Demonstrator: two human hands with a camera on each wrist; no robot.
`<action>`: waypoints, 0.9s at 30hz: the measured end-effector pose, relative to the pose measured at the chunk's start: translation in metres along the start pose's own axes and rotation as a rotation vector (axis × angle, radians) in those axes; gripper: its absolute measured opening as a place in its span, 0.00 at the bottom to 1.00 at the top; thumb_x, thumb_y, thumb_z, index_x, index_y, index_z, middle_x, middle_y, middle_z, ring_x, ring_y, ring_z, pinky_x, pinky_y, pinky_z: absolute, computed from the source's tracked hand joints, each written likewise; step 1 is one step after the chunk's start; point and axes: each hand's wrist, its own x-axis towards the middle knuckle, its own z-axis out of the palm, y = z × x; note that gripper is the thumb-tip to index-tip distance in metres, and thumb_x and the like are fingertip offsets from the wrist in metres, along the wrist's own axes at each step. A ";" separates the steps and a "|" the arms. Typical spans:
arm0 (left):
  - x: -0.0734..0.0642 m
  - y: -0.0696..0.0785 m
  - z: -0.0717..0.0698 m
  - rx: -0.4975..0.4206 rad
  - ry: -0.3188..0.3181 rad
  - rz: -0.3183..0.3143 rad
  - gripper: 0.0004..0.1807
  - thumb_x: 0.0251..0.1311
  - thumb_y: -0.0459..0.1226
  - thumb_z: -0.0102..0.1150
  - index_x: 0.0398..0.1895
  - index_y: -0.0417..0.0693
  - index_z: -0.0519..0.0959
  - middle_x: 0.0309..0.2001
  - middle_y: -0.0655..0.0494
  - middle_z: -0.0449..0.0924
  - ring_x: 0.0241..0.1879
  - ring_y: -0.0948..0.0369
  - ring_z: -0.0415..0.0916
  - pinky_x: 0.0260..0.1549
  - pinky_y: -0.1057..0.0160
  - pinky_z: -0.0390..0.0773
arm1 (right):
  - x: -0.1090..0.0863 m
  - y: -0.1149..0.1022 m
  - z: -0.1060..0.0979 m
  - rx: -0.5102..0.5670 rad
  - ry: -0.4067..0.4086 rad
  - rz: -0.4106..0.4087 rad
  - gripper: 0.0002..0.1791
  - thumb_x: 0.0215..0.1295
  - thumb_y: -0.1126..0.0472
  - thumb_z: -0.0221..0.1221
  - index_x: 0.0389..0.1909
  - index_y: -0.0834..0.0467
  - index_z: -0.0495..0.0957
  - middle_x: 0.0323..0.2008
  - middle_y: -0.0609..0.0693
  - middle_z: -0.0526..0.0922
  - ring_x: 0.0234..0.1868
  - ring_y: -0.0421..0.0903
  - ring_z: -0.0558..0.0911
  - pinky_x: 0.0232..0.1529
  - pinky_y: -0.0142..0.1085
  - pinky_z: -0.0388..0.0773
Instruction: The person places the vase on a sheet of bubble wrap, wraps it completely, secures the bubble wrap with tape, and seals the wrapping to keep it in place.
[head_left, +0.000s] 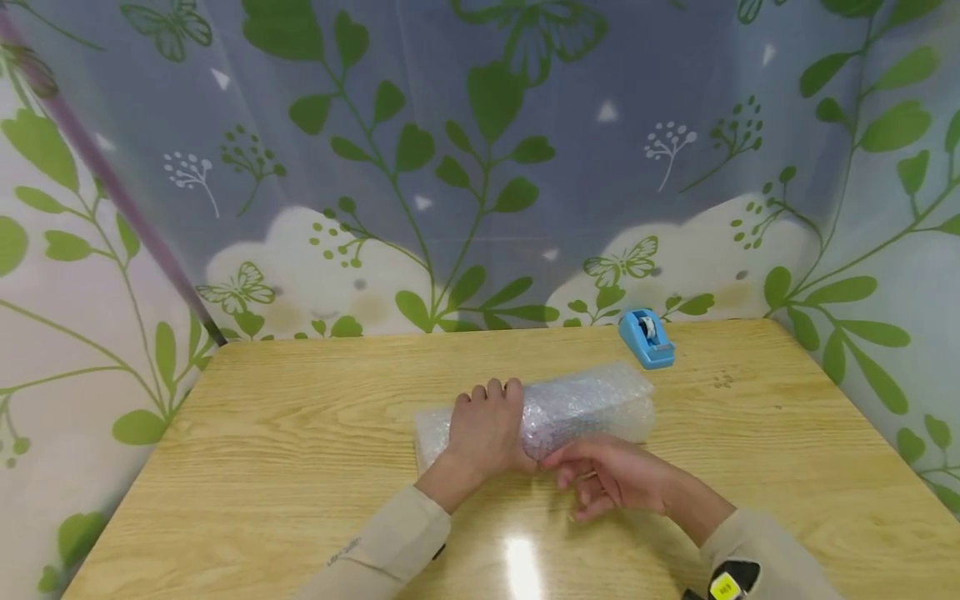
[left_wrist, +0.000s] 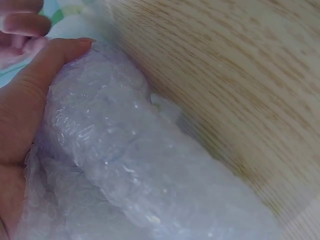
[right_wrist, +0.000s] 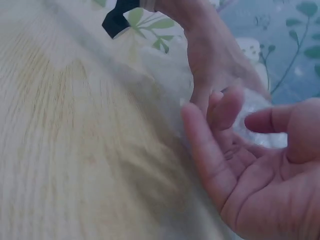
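A bundle of clear bubble wrap, rolled lengthwise, lies across the wooden table with a faint purplish tint showing through its middle. My left hand grips it left of centre, fingers over the top and thumb along the near side. In the left wrist view, that thumb presses against the crinkled wrap. Close by the left thumb, at the bundle's near edge, is my right hand, palm turned up. Its fingers are loosely bent, and the right wrist view shows a gap between thumb and fingers.
A blue tape dispenser with a roll of tape stands near the table's back edge, right of the bundle. Curtains printed with leaves and butterflies hang behind and at both sides of the table.
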 end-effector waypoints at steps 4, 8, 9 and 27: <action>0.001 -0.001 -0.001 0.008 -0.006 0.018 0.44 0.25 0.67 0.70 0.37 0.46 0.65 0.28 0.53 0.67 0.27 0.55 0.70 0.26 0.58 0.72 | -0.012 -0.018 0.010 -0.278 0.016 -0.113 0.20 0.74 0.54 0.45 0.47 0.69 0.74 0.27 0.50 0.77 0.21 0.40 0.75 0.29 0.36 0.78; 0.002 -0.003 -0.002 0.019 -0.009 0.032 0.42 0.26 0.66 0.69 0.37 0.46 0.65 0.27 0.53 0.65 0.25 0.57 0.67 0.24 0.59 0.70 | -0.013 -0.043 0.017 -0.534 0.158 -0.397 0.17 0.74 0.56 0.47 0.43 0.67 0.75 0.28 0.54 0.77 0.25 0.48 0.76 0.29 0.38 0.76; 0.002 -0.004 -0.001 0.021 -0.009 0.034 0.42 0.27 0.66 0.69 0.37 0.46 0.65 0.27 0.53 0.65 0.24 0.57 0.67 0.23 0.59 0.70 | -0.010 -0.047 0.017 -0.604 0.227 -0.463 0.17 0.74 0.55 0.49 0.43 0.66 0.76 0.31 0.54 0.78 0.29 0.49 0.77 0.32 0.40 0.76; 0.007 -0.010 0.003 -0.017 -0.041 0.114 0.41 0.30 0.65 0.68 0.40 0.47 0.66 0.29 0.55 0.66 0.27 0.58 0.68 0.25 0.59 0.71 | 0.036 -0.032 -0.014 -1.126 0.467 -0.328 0.39 0.65 0.33 0.48 0.65 0.57 0.68 0.62 0.54 0.71 0.62 0.56 0.69 0.59 0.54 0.64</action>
